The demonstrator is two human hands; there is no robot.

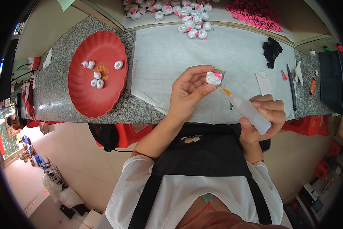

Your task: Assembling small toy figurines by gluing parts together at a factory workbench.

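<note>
My left hand (192, 87) pinches a small white cat-head figure (213, 78) with a pink bow, held above the paper-covered worktop. Its fingers are closed around the piece. In my right hand (269, 112) is a translucent white squeeze bottle (251, 113), tilted so that its orange nozzle (227, 92) points up and left toward the figure. The tip sits just below and right of the figure; whether it touches cannot be made out. Several similar white heads, among them one at the right (118, 65), lie in a red scalloped dish (83, 91) on the left.
A pile of white heads (186, 17) lies at the back, spilling onto the white paper sheet (160, 49). Behind at right is a heap of pink pieces (253, 14). A crumpled black cloth (271, 51), tweezers-like dark tool (292, 86) and orange cutter (312, 86) lie to the right.
</note>
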